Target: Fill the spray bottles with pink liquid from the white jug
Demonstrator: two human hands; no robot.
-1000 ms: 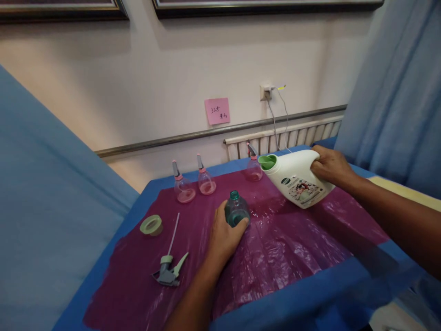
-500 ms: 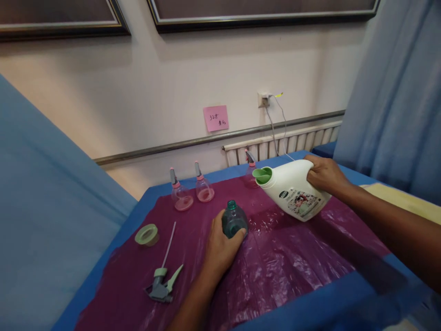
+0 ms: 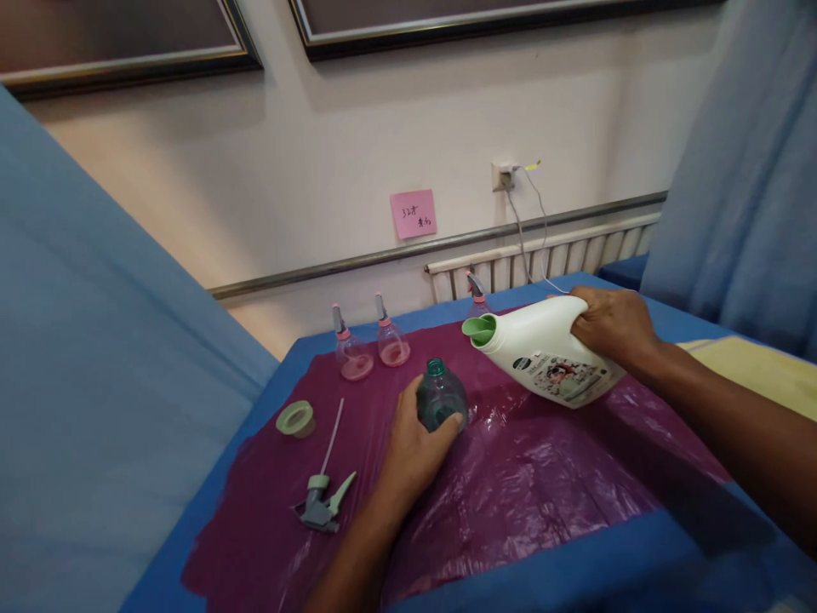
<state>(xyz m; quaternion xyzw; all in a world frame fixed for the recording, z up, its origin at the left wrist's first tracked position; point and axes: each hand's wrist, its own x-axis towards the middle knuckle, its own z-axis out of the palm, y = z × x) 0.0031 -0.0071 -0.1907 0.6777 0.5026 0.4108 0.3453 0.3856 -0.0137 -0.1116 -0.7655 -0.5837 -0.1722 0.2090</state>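
Note:
My left hand (image 3: 418,447) is wrapped round a dark green see-through spray bottle (image 3: 442,396) with an uncapped neck, standing on the purple plastic sheet. My right hand (image 3: 616,323) grips the handle of a white detergent jug (image 3: 555,353). The jug is tilted to the left, its green spout (image 3: 480,329) above and to the right of the bottle's neck, apart from it. No liquid stream shows between them. Left of my left hand lies a grey and light green spray head (image 3: 319,508), its thin tube pointing away from me.
Two clear spray bottles with pink liquid, one (image 3: 354,362) beside the other (image 3: 392,345), stand at the back. A third (image 3: 478,306) is partly hidden behind the jug. A roll of tape (image 3: 295,420) lies left. Blue curtains (image 3: 95,340) hang at both sides; a radiator (image 3: 568,247) lines the wall.
The jug has tipped a little further left, and its spout is nearer the bottle's neck. My left hand keeps its hold on the bottle. The whole view has shifted slightly.

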